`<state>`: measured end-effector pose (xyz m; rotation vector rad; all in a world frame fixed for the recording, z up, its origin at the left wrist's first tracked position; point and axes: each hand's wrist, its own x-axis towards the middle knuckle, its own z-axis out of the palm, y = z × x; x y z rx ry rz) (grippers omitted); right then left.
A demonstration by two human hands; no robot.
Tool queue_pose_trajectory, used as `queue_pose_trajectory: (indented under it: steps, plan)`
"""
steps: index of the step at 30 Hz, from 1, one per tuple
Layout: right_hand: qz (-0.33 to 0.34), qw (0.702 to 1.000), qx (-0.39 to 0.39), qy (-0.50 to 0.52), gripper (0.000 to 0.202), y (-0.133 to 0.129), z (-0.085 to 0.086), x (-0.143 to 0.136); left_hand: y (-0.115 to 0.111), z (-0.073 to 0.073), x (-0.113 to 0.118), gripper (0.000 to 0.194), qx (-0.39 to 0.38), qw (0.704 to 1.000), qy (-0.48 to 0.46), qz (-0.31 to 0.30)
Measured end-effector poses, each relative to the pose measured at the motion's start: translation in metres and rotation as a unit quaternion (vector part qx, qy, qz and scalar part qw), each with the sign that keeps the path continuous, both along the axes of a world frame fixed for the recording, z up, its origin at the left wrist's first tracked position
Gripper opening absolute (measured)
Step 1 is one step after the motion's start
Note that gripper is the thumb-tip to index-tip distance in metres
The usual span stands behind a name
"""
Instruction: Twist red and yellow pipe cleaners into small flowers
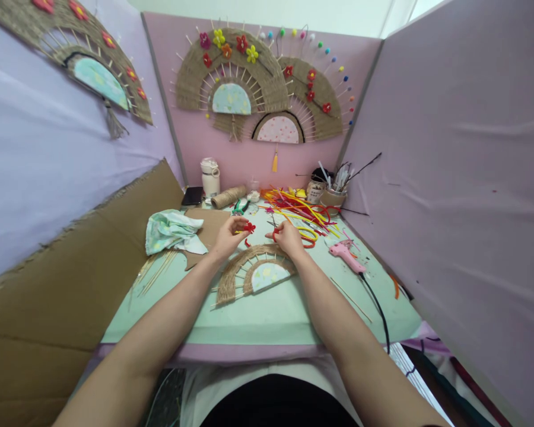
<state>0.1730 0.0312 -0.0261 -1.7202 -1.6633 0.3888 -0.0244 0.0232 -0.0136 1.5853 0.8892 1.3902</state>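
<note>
Between the fingertips of my left hand [229,236] is a small red pipe-cleaner flower [249,227]. My right hand [289,238] grips a pair of scissors [273,224], its blades pointing up and slightly apart, a little to the right of the flower. Below both hands lies a half-round twine-woven fan [238,276] on thin sticks, with a light green patterned fabric centre [268,276]. My right wrist covers part of its right end. A short red pipe-cleaner piece [247,242] rests just above the fan.
Loose red and yellow pipe cleaners [293,204] spread across the back right. A pink glue gun [347,256] with a black cord lies at the right. Crumpled fabric [171,231] sits on the left, near cardboard [211,222]. Behind stand a white bottle [210,179] and a twine roll [228,197].
</note>
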Motion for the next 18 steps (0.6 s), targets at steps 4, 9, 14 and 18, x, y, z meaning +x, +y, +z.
queue_pose_trajectory:
  steps: [4,9,14,18]
  plan:
    - [0.059,0.993,-0.003,0.098,0.024,-0.004,0.000,-0.015,-0.015,-0.001,0.011,0.036,-0.112,0.982,-0.013,-0.153]
    - [0.054,0.997,0.008,0.060,0.013,-0.011,0.000,-0.026,-0.026,-0.005,0.025,0.031,-0.129,0.965,-0.003,-0.230]
    - [0.054,0.998,0.016,0.027,0.010,-0.014,0.002,-0.024,-0.023,-0.012,0.030,0.029,-0.127,0.976,-0.014,-0.174]
    - [0.064,0.998,0.003,0.018,0.010,-0.015,0.004,-0.022,-0.021,-0.016,0.031,0.029,-0.116,0.979,-0.019,-0.164]
